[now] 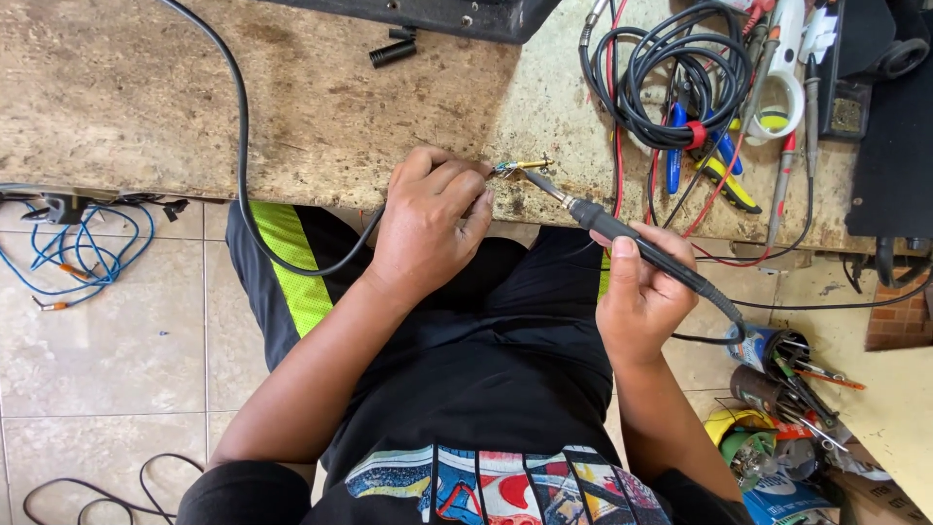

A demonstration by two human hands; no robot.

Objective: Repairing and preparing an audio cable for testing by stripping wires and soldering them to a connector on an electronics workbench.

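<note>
My left hand grips the end of a black cable at the edge of the worn workbench. A small gold-coloured plug with bared coloured wires sticks out from its fingers. My right hand holds a black soldering iron like a pen. The iron's metal tip touches the plug from the right. The iron's cord runs off to the right.
A coil of black and red cables lies on the bench at the back right, with pliers and probes beside it. Tins of tools stand on the floor at the right. Blue wires hang at the left.
</note>
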